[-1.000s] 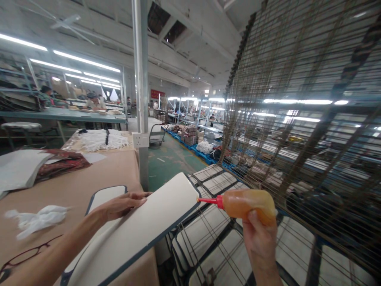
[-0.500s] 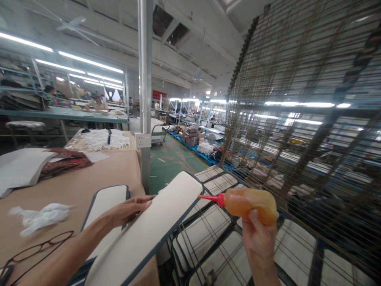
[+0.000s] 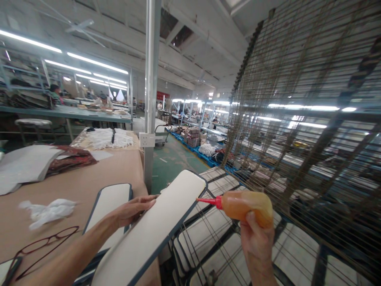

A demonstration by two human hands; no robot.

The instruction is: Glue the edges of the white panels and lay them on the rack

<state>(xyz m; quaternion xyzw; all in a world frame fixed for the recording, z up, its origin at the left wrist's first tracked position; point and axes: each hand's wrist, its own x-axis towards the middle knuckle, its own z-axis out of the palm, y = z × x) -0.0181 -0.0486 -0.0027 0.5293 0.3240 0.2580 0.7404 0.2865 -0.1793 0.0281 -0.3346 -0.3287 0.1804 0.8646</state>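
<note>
Right fingers (image 3: 251, 219) clasping bottle (image 3: 242, 202), left fingers (image 3: 145, 203) gripping panel (image 3: 166, 216)

Brown-covered table (image 3: 119, 171) at left: dark-red-framed glasses (image 3: 48, 241) near front, crumpled white cloth or plastic (image 3: 52, 212) behind them, then white sheets (image 3: 29, 163) against a dark red bundle (image 3: 73, 158). Pile of white strips (image 3: 98, 139) with dark band across, farther back. Metal post (image 3: 150, 79) beside table edge, socket box (image 3: 147, 140) on it. Background: stool (image 3: 33, 122), seated person (image 3: 104, 102), green floor (image 3: 178, 161), loaded blue pallets (image 3: 212, 162), ceiling fan (image 3: 79, 26), lit tube lights (image 3: 97, 62)
</note>
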